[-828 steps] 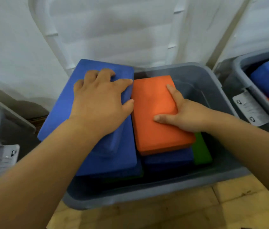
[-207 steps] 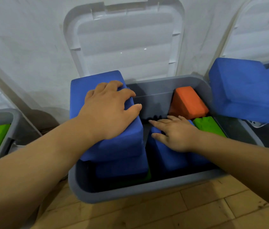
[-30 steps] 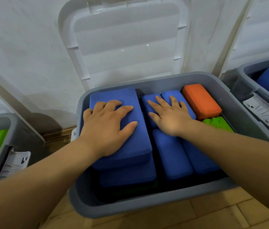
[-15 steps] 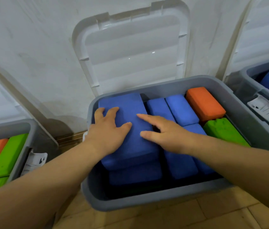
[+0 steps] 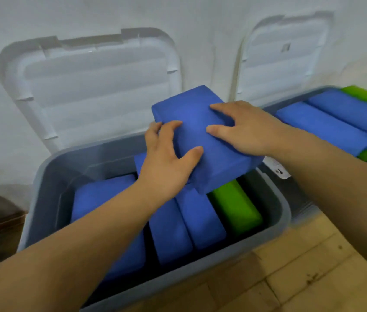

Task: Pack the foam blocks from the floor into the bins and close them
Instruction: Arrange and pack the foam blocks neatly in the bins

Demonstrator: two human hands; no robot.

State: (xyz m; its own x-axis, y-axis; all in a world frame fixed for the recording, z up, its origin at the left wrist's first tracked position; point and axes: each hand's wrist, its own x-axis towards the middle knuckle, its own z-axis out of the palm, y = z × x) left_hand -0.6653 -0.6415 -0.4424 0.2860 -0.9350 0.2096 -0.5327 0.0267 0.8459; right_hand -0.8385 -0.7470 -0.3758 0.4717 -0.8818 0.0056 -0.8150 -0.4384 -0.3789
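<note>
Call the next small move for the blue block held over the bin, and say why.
Probably tip the blue block on edge and lower it into the gap right of the green block. The left hand grips it and the right hand rests on top, above the bin; the blocks below stand on edge, and that gap looks free.

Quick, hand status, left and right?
Left hand: grips the raised blue foam block by its left edge.
Right hand: open, fingers flat on that block's top.
</note>
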